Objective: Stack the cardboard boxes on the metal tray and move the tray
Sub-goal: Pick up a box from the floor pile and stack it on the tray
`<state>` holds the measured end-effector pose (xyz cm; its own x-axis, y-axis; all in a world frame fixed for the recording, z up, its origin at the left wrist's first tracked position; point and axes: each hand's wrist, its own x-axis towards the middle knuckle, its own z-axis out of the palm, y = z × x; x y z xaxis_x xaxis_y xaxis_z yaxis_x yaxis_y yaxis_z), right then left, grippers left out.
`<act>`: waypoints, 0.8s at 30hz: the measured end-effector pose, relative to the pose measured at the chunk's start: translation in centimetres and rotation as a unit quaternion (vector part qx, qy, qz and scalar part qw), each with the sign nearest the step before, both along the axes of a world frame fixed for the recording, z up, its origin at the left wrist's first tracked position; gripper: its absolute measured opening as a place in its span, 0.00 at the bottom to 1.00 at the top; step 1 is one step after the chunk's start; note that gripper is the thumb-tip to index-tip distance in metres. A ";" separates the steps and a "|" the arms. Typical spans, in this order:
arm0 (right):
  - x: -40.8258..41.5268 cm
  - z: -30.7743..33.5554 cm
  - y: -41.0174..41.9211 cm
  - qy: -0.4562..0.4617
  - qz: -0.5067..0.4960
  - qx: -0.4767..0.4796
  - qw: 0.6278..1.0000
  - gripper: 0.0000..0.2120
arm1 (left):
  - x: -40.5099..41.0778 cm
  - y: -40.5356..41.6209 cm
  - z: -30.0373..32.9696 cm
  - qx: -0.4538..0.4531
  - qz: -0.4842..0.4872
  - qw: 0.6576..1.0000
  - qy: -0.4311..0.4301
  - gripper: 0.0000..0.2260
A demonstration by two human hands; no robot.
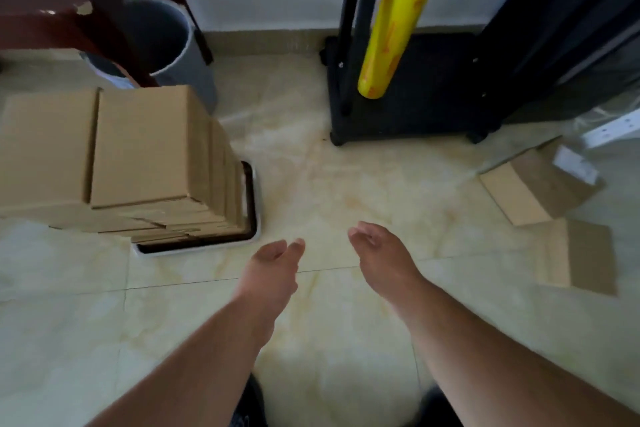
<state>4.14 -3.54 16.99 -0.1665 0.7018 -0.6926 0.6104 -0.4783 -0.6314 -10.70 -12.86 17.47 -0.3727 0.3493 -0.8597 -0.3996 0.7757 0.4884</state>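
Forearms: two bare arms reach forward from the bottom edge over pale, glossy marbled floor tiles.
Left hand (273, 262): held over bare tile, fingers loosely extended and relaxed, holding nothing; it sits just short of the tray's near right corner without touching it.
Right hand (377, 250): beside the left, fingers lightly curved and slack, also holding nothing.
Metal tray (254, 204): on the floor at left, shallow, with a rounded silvery rim and dark inside; only its right side and near edge show past the load.
Cardboard boxes (138, 146): plain brown, flat-faced and square-edged, stacked in tall columns that fill the tray and run out of view at left.
Open floor: a wide stretch of tile lies between the tray and a black stand base (408, 104).
Yellow film roll (394, 28): glossy cylinder leaning upright on that base.
Flat cardboard pieces (540, 184): lying on the tiles at right.
Grey bin (173, 42): round, behind the stack, under dark red furniture legs.
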 end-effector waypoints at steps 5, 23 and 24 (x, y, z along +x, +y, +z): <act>7.1 0.7 1.9 0.000 -0.051 -0.026 0.998 0.22 | 5.5 3.0 0.4 0.010 -0.037 0.999 0.005 0.29; 33.0 2.1 10.8 -0.055 -0.150 0.011 0.987 0.26 | 26.3 14.9 1.6 0.038 -0.153 0.987 0.016 0.28; 33.7 1.8 11.2 -0.062 -0.155 0.015 0.986 0.26 | 26.9 15.2 1.4 0.039 -0.157 0.987 0.014 0.29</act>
